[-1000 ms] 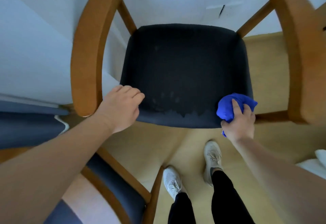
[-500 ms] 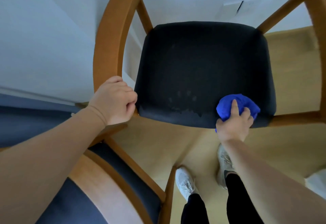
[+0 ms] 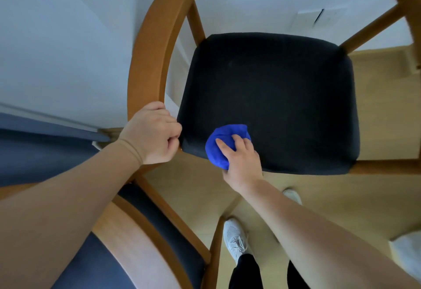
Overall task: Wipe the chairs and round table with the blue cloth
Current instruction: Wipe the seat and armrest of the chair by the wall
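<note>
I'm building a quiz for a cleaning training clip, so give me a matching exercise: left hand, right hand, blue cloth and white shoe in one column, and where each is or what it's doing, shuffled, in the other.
Column A
1. left hand
2. right hand
3. blue cloth
4. white shoe

Column B
a. bunched on the dark seat near its front edge
b. on the floor
c. grips the end of the wooden armrest
d. holds the blue cloth

Pairs: 1-c, 2-d, 3-a, 4-b
</note>
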`<state>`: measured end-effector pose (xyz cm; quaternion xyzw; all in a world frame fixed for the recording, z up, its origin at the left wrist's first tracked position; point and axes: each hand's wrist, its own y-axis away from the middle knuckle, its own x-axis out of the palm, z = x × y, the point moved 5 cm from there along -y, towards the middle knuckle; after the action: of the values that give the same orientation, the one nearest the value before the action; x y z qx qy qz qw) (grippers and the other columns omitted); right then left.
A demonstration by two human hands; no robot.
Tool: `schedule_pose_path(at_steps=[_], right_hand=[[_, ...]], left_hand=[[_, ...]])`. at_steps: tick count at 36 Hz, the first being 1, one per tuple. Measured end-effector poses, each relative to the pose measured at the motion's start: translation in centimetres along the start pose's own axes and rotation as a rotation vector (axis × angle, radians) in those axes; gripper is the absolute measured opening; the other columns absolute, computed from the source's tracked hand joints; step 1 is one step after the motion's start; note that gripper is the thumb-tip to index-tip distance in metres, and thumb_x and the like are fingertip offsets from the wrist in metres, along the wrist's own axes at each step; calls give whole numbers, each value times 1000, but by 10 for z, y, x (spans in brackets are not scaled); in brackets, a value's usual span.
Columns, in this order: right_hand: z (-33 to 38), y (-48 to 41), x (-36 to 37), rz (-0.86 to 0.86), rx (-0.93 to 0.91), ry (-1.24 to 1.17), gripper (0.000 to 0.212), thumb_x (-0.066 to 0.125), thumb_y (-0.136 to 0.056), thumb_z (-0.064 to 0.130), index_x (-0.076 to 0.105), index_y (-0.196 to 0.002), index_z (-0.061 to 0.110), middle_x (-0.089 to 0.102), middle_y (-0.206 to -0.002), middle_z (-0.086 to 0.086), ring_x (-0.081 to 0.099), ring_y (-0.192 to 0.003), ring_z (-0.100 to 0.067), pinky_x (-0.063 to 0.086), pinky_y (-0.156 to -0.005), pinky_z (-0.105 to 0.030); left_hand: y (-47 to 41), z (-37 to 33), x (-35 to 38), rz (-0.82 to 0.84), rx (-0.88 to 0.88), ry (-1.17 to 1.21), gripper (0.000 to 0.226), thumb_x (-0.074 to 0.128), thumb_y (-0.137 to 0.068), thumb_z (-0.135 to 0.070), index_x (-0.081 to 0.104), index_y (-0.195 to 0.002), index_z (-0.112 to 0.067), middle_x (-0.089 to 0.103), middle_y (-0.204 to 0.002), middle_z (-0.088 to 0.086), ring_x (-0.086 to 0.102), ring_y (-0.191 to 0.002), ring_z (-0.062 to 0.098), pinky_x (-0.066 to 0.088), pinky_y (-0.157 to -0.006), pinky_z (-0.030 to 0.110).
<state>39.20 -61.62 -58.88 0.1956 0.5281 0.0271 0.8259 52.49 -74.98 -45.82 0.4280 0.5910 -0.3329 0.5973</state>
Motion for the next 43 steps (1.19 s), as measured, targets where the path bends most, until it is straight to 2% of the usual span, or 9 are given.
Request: schedule_pose_path(at_steps=[5,9,12,20,25,29,32,38,43], right_hand=[[19,-58,-16,112,-184,225,81,67,-79,27,25,-148,36,19,-154,-9,20,-135,-37,31,-104,-52],[8,-75,-13,201,-182,278,80,63,-81,29,21,-148,39,14,-157,-6,21,-136,-35,34,-101,-52],[-2,-70,-16,202,-186,309,78,62,-80,28,23,-147,40,19,-154,-4,27,-130,-33,39,-94,-47],[-84,-22,-42,289,78,298,79,60,-78,25,22,-146,44,25,-149,3,30,-130,-28,42,-95,-43],[-117,11,-61,397,216,304,78,58,-76,21,26,-144,44,36,-139,4,41,-117,-26,48,-86,-38],[-115,25,-80,409,244,245,76,57,-78,21,28,-146,42,38,-138,5,41,-116,-24,52,-84,-36],[-106,32,-100,358,193,204,80,59,-77,23,24,-147,41,35,-142,5,39,-118,-25,50,-87,-37],[-85,50,-153,275,78,88,80,59,-78,25,24,-147,40,34,-142,8,39,-121,-24,48,-89,-35],[-60,60,-212,257,-87,88,79,62,-79,29,24,-148,39,32,-145,6,38,-124,-25,46,-93,-34]], left_hand=[[-2,-1,-1,18,1,-17,21,48,-73,-17,60,-55,-16,56,-52,-1,49,-53,21,41,-81,36],[-1,1,1,15,6,0,21,48,-74,-17,60,-56,-16,55,-52,-1,48,-53,21,40,-82,35],[-1,2,1,27,16,0,23,45,-74,-18,59,-55,-16,55,-52,-2,48,-53,21,40,-82,34],[0,2,0,56,19,-29,28,39,-76,-23,57,-55,-18,53,-51,-4,46,-53,19,38,-83,34],[-1,2,0,64,-8,-50,31,37,-77,-25,59,-56,-19,55,-53,-5,48,-54,17,33,-86,30],[-1,-6,3,186,-82,-93,30,36,-86,-27,64,-73,-25,62,-69,-11,53,-69,13,29,-97,28],[3,-22,-4,217,-165,-6,28,37,-89,-28,64,-82,-28,63,-77,-12,54,-77,11,30,-99,29],[42,-70,-46,164,-387,238,20,42,-87,-23,55,-72,-29,55,-72,-13,51,-75,11,37,-91,28],[90,-114,-85,148,-664,346,18,45,-89,-22,61,-81,-26,56,-80,-13,49,-81,10,39,-86,27]])
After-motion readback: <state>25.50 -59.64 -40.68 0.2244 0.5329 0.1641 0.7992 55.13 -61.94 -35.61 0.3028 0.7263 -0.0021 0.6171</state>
